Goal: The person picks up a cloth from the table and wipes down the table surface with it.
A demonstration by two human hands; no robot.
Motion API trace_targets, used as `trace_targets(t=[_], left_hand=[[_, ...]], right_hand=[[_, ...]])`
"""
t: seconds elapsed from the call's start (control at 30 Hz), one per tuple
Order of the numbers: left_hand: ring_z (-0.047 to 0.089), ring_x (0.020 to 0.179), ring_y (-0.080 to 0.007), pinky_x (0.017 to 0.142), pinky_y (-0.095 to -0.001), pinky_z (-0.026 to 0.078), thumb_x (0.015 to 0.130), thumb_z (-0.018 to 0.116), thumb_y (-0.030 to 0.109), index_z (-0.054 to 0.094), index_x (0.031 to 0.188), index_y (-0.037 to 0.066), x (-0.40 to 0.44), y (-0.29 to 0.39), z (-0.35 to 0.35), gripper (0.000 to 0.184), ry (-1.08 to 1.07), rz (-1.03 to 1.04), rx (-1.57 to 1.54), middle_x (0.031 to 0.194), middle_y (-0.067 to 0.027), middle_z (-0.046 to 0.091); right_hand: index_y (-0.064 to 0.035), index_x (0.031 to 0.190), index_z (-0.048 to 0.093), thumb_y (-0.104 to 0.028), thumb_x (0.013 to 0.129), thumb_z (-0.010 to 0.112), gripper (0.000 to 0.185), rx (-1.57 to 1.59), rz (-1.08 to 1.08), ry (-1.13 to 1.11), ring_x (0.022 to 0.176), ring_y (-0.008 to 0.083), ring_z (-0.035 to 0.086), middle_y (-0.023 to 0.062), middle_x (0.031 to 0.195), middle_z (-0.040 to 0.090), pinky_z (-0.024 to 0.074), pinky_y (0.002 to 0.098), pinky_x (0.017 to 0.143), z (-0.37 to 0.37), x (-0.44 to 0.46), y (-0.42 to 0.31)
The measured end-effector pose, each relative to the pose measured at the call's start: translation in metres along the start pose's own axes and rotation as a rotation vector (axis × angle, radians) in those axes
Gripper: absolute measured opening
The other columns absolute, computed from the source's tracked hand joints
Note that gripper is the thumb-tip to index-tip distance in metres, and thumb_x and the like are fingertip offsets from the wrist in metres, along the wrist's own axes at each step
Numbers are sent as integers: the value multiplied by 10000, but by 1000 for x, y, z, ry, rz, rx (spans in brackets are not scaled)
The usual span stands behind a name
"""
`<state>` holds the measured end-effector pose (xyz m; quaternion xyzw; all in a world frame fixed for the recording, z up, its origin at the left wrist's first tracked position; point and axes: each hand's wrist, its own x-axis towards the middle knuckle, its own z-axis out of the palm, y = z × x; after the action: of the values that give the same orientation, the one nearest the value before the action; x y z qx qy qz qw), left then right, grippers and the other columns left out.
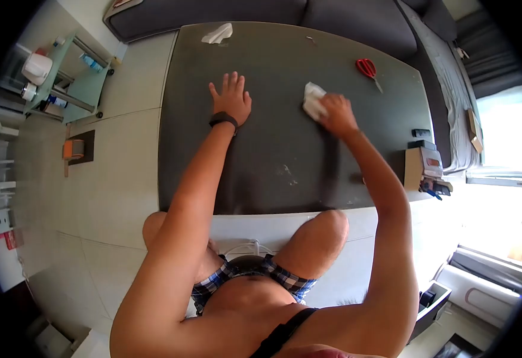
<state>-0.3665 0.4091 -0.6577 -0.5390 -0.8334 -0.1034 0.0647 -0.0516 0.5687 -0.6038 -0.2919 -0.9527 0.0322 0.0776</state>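
On the dark table (261, 161), my left hand (232, 101) lies flat with its fingers spread, and a black band circles that wrist. To its right, my right hand (337, 113) presses on a crumpled white tissue (313, 100), its fingers bent over the tissue's right edge. A second white tissue (218, 34) lies near the table's far left edge. Red-handled scissors (366, 68) rest up and to the right of my right hand, blades toward me. Whitish smudges (289, 174) mark the surface between my forearms.
A box holding small items (423, 168) stands at the table's right edge, beside a small black object (420, 133). A grey sofa (356, 24) borders the far side. On the left stands a wheeled glass shelf (79, 89) with bottles.
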Motion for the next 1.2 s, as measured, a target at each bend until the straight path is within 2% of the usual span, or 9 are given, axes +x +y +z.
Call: trace_targets(t=[0.2, 0.3, 0.47, 0.67, 0.77, 0.93, 1.07, 1.13, 1.2], left_hand=[[289, 1578, -269, 1249, -681, 160, 1056, 439, 340, 447, 1577, 131, 0, 2, -4, 561, 9, 0, -1, 1691, -57, 362], [288, 1578, -273, 1248, -683, 158, 1050, 442, 336, 450, 1575, 129, -1, 2, -4, 564, 20, -7, -19, 1687, -62, 369], [294, 1575, -283, 1236, -708, 147, 1042, 419, 350, 449, 1571, 112, 0, 1, 1, 581, 43, 12, -29, 1683, -79, 375], [289, 1576, -270, 1238, -702, 149, 1046, 435, 344, 460, 1566, 139, 1, -1, 5, 560, 42, 2, -56, 1676, -51, 391], [290, 1575, -271, 1237, -702, 153, 1050, 427, 345, 453, 1572, 140, 0, -3, 7, 562, 45, 17, -25, 1678, -51, 387], [291, 1573, -270, 1245, -684, 157, 1057, 412, 353, 442, 1581, 140, 1, -3, 4, 567, 40, 16, -13, 1684, -54, 376], [293, 1575, -270, 1244, -691, 153, 1056, 424, 350, 450, 1574, 135, -3, 0, -2, 562, 35, 6, -27, 1682, -57, 379], [301, 1571, -274, 1239, -699, 161, 1052, 445, 334, 459, 1566, 125, -2, -1, -1, 555, 60, 17, -27, 1673, -65, 391], [303, 1570, -277, 1238, -699, 164, 1050, 445, 333, 460, 1565, 124, -1, 0, -2, 555, 54, 7, -21, 1671, -68, 393]], right_hand=[[-162, 1203, 707, -126, 835, 744, 371, 95, 465, 424, 1190, 358, 579, 49, 1284, 653, 470, 494, 1005, 59, 111, 50], [-133, 1154, 725, -59, 810, 724, 353, 168, 428, 456, 1147, 370, 605, 75, 1225, 686, 481, 476, 1005, 67, 137, 29], [-103, 1035, 748, 50, 758, 648, 332, 421, 174, 289, 1036, 435, 632, 191, 1042, 720, 523, 506, 923, 48, 97, -66], [-202, 1015, 739, 42, 617, 763, 468, 638, -545, 23, 1108, 313, 623, 14, 1105, 706, 474, 450, 988, 28, -36, -179], [-226, 1148, 734, 29, 656, 782, 556, 672, -577, -178, 1224, 304, 603, 26, 1269, 680, 459, 471, 1063, 9, -72, -192], [-252, 1408, 634, -127, 793, 812, 652, 476, -601, -248, 1378, 327, 535, 94, 1436, 618, 395, 493, 1177, -18, -60, -131], [-96, 1297, 662, -254, 895, 743, 439, 36, -122, -383, 1260, 348, 583, 156, 1347, 640, 486, 438, 1071, -36, 5, -60], [-52, 1197, 654, -213, 880, 748, 368, 89, -99, 149, 1165, 389, 611, 177, 1225, 663, 500, 474, 1014, 28, 27, 31], [-43, 1099, 682, -172, 906, 701, 233, 30, 55, 226, 1122, 425, 611, 195, 1178, 674, 501, 493, 979, 47, 64, 79]])
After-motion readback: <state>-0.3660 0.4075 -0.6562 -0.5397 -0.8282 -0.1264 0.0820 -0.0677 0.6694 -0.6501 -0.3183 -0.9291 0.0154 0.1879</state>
